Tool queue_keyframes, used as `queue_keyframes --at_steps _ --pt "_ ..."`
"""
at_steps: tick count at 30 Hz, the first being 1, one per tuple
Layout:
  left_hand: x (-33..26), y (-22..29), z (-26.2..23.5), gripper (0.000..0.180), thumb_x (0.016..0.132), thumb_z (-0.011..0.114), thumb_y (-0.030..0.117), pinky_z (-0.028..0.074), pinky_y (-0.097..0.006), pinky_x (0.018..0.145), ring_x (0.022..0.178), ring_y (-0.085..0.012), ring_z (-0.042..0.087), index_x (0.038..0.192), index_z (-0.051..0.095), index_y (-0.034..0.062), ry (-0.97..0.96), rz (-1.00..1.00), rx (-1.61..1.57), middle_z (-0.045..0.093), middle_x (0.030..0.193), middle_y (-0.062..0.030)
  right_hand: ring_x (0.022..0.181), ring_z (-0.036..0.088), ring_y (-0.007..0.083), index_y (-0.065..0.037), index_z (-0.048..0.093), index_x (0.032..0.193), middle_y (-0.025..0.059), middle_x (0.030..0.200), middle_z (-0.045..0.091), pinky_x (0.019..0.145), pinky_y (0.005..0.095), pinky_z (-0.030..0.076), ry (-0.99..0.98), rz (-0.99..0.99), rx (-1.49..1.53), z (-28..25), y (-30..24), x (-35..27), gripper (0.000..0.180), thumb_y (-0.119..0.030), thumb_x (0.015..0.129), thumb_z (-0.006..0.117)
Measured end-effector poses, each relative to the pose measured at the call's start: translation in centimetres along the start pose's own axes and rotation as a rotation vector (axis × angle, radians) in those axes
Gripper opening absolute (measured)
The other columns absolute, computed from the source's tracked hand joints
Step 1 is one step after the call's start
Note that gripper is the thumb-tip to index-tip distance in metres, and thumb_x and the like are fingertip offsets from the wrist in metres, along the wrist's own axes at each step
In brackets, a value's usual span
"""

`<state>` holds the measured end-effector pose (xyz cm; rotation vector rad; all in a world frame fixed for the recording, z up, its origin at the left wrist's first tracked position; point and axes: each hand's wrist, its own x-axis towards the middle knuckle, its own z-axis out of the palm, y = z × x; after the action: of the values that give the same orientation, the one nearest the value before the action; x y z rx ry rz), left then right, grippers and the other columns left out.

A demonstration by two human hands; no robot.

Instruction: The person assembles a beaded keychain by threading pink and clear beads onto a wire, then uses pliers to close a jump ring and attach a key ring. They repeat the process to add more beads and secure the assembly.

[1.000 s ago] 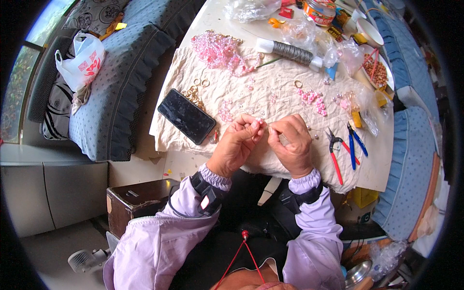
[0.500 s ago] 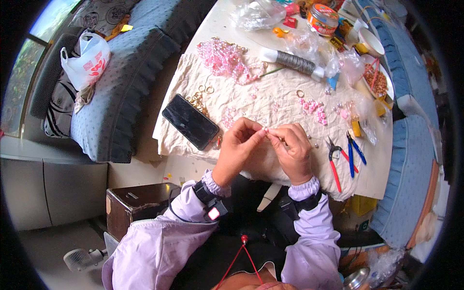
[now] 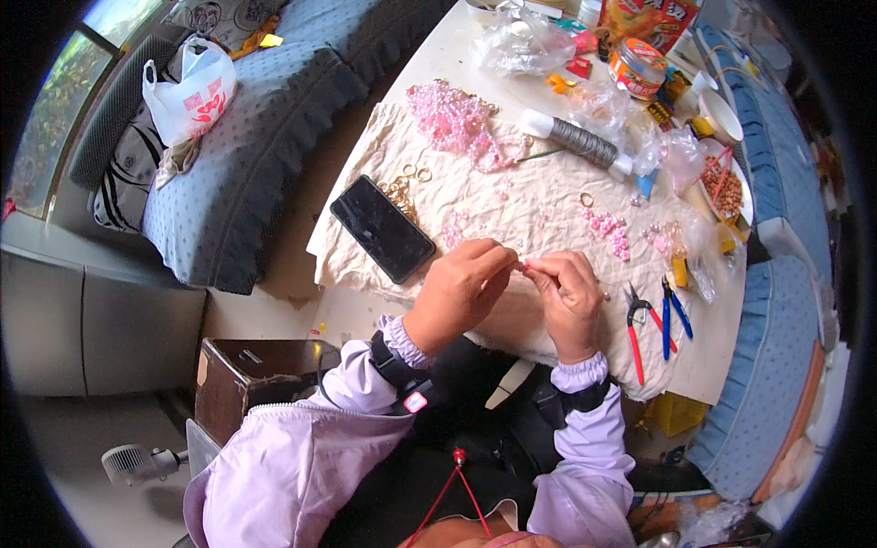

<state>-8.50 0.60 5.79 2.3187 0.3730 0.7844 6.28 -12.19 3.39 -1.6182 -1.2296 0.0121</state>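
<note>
My left hand and my right hand meet above the near edge of a cream cloth, each with thumb and forefinger pinched together. Something tiny and pinkish shows at the fingertips, too small to make out. Loose pink and clear beads lie just beyond my left hand. Past my right hand is a cluster of pink beads with a gold ring at its far end. A heap of pink bead strands rests farther back on the cloth.
A black phone and gold rings lie left. At right are red-handled pliers and blue-handled cutters. A spool of grey wire lies behind, near plastic bags, a jar and a bowl of brown beads.
The whole view has shifted, so the table sits farther right and slightly lower. My hands stay close together, still pinching; the back of my left hand is turned up more.
</note>
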Motion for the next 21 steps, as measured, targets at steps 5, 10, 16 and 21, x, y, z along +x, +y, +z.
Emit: queue_keyframes --at_steps 5,10,16,21 --pt "-0.2 0.1 0.2 0.016 0.088 0.072 0.002 0.053 -0.045 0.074 0.087 -0.0359 0.066 0.103 0.067 0.0051 -0.017 0.052 0.071 0.064 0.090 -0.0130 0.099 0.067 0.0305 -0.007 0.075 0.107 0.0100 0.105 0.072 0.086 0.0405 0.055 -0.075 -0.069 -0.049 -0.1 -0.2 0.3 0.022 -0.009 0.087 0.084" --pt "-1.9 -0.1 1.4 0.015 0.089 0.071 0.001 0.054 -0.041 0.074 0.083 -0.0335 0.067 0.103 0.068 0.0050 0.119 -0.173 -0.156 0.066 0.090 -0.0138 0.106 0.066 0.0325 -0.008 0.073 0.113 0.0100 0.110 0.072 0.092 0.0426 0.054 -0.118 -0.085 -0.108 -0.3 0.0 0.4 0.025 -0.008 0.089 0.081" --pt "-3.1 -0.8 1.7 0.011 0.097 0.072 0.006 0.055 -0.034 0.069 0.074 -0.0250 0.070 0.108 0.072 0.0025 0.199 -0.431 -0.253 0.071 0.091 -0.0155 0.107 0.067 0.0319 -0.007 0.073 0.111 0.0094 0.110 0.074 0.096 0.0414 0.053 -0.088 0.026 -0.082 -0.2 -0.6 0.6 0.022 -0.009 0.090 0.082" --pt "-3.4 -1.0 2.0 0.013 0.097 0.073 0.004 0.055 -0.035 0.071 0.077 -0.0262 0.071 0.109 0.072 0.0011 0.190 -0.444 -0.366 0.072 0.094 -0.0166 0.095 0.067 0.0260 -0.003 0.073 0.105 0.0093 0.103 0.072 0.083 0.0364 0.054 -0.231 0.078 0.016 1.1 -1.5 0.8 0.015 -0.003 0.093 0.080"
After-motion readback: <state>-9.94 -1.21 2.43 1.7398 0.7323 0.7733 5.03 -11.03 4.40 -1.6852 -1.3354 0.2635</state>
